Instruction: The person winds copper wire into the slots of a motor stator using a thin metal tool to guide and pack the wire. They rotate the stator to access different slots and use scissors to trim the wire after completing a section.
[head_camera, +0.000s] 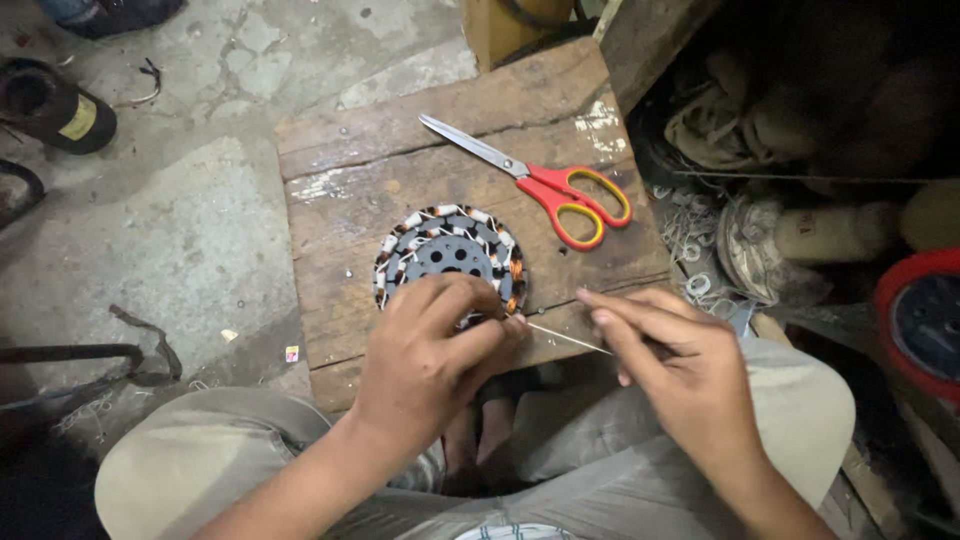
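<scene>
Worn wooden board (400, 180) lying on cracked concrete floor (180, 220), scissors (545, 180) resting on it, left hand (430, 360) pinching wound motor disc (450, 255), right hand (680, 370) gripping thin needle (570, 340).

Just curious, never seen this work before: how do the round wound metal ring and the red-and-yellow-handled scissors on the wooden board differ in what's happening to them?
The round wound metal ring lies near the board's front edge, with the left hand resting on it; the red-and-yellow-handled scissors lie farther back, untouched. The ring is circular, dark and banded with coils; the scissors are long, with bright handles and closed blades. Both lie flat on the wooden board.
</scene>
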